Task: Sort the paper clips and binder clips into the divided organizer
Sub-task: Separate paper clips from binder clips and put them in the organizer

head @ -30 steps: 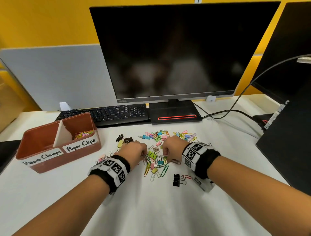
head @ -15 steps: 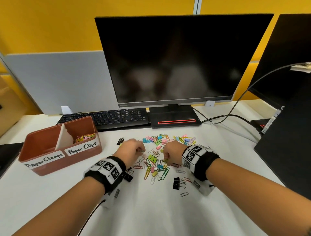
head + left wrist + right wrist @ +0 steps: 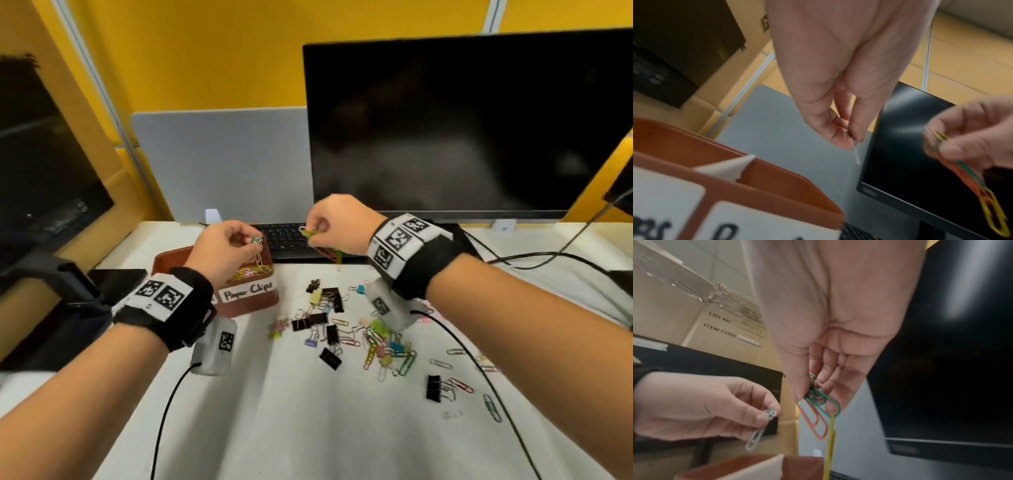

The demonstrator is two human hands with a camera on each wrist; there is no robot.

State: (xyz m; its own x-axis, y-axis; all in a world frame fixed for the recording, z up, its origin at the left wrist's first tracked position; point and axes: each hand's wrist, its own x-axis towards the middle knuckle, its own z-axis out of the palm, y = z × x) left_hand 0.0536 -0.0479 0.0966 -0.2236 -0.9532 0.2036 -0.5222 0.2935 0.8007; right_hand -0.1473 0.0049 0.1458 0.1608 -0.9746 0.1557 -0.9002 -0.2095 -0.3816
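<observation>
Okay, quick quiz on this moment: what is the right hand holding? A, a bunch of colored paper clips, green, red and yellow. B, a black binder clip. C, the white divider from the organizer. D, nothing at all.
A: the right hand pinches the colored paper clips, green, red and yellow, which dangle from its fingertips near the brown organizer, while black binder clips lie on the desk.

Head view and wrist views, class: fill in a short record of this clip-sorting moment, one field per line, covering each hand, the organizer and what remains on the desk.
Left hand: pinches silver paper clips above the organizer
Right hand: pinches coloured paper clips, hanging down
Organizer: brown, divided; "Paper Clips" compartment already holds clips
Desk: mixed pile of clips unsorted, including black binder clips
</observation>
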